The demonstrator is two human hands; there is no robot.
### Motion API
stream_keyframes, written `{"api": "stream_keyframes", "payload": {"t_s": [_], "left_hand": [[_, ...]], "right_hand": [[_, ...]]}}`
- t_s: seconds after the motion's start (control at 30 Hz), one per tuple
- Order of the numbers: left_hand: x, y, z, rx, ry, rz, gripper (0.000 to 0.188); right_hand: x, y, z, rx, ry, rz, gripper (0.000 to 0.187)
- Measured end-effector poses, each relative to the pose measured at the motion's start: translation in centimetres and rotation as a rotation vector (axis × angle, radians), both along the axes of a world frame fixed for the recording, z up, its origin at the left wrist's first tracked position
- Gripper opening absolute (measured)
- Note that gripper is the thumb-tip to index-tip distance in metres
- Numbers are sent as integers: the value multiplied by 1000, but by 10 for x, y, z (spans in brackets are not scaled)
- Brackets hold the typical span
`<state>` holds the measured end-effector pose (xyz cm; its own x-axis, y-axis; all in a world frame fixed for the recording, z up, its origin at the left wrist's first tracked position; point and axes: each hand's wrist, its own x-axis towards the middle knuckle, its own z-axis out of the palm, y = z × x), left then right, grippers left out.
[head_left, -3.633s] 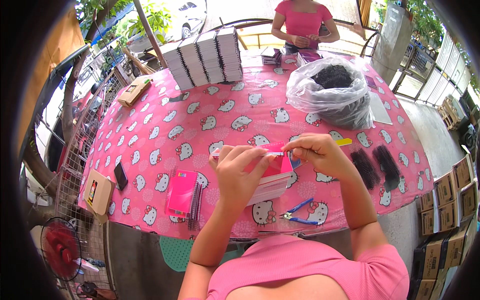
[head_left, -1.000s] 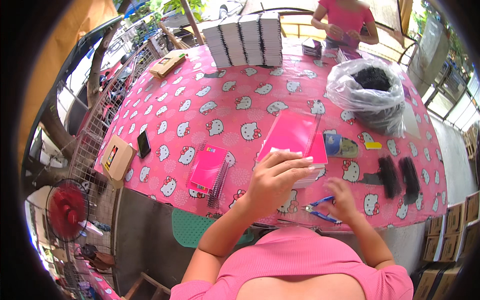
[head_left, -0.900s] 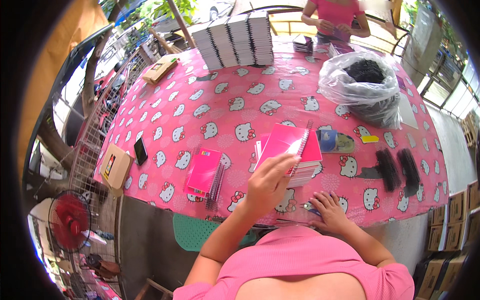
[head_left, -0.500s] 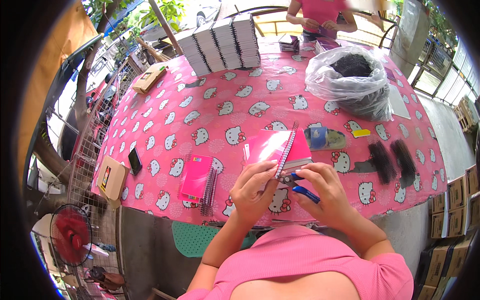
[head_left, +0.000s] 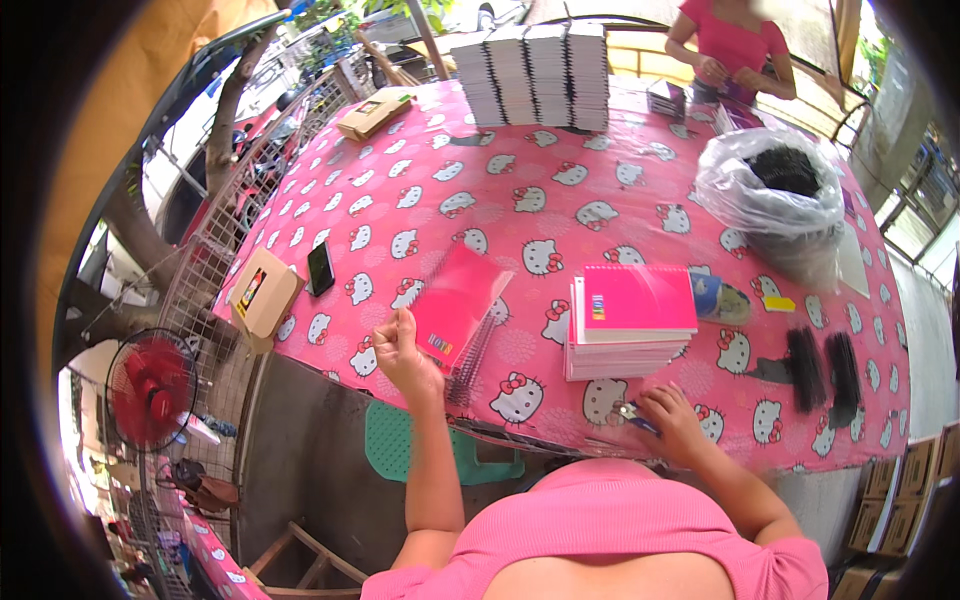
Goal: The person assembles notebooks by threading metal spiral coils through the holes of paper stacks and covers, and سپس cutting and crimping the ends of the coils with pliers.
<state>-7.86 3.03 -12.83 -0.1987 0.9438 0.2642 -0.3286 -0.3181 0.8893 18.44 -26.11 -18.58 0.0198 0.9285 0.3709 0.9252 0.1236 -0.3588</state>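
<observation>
My left hand [head_left: 408,365] is closed on the edge of a pink-covered notebook [head_left: 458,300], slightly blurred, held above a small pile of spiral-bound notebooks [head_left: 472,372] near the table's front edge. My right hand [head_left: 676,422] is low at the front edge, fingers curled round a pair of pliers [head_left: 632,413] with blue handles; their metal jaws point left. Just beyond the pliers sits a stack of pink-covered pages [head_left: 640,300], its top cover lying flat with a row of holes along the far edge.
Right of the stack lie a blue-and-grey pad [head_left: 722,300], a yellow piece [head_left: 779,304] and black coil bundles [head_left: 808,370]. Farther back stand a plastic bag of black coils [head_left: 785,215] and tall notebook stacks [head_left: 535,80]. A phone [head_left: 320,269] and cardboard box [head_left: 265,297] lie left. Another person [head_left: 735,50] works opposite.
The coiled notebook has left the stack; my left hand has carried it leftward to the pile. My right hand has lowered the pliers toward the table edge. The view has shifted left.
</observation>
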Motion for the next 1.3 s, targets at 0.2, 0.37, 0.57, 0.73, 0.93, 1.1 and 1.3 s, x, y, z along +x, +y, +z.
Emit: {"api": "stream_keyframes", "payload": {"t_s": [0.2, 0.37, 0.57, 0.73, 0.93, 1.1, 1.3], "left_hand": [[-47, 20, -73, -23, 341, 148, 7], [-26, 15, -69, 5, 218, 96, 23], [-17, 14, -71, -10, 218, 138, 36], [-18, 12, -68, -11, 350, 273, 40], [-14, 22, -71, 64, 378, 231, 40], [-53, 21, -76, -1, 244, 166, 32], [-31, -4, -4, 29, 65, 217, 26]], "right_hand": [[-57, 68, 56, -30, 546, 263, 41], [-137, 217, 24, 354, 911, 34, 42], [-138, 299, -26, 445, 1334, -255, 36], [-158, 303, -31, 417, 1244, -205, 34], [-146, 316, -22, 409, 1166, -154, 32], [-157, 221, 54, 528, 1141, 59, 23], [-3, 102, 175, 524, 459, -115, 27]]}}
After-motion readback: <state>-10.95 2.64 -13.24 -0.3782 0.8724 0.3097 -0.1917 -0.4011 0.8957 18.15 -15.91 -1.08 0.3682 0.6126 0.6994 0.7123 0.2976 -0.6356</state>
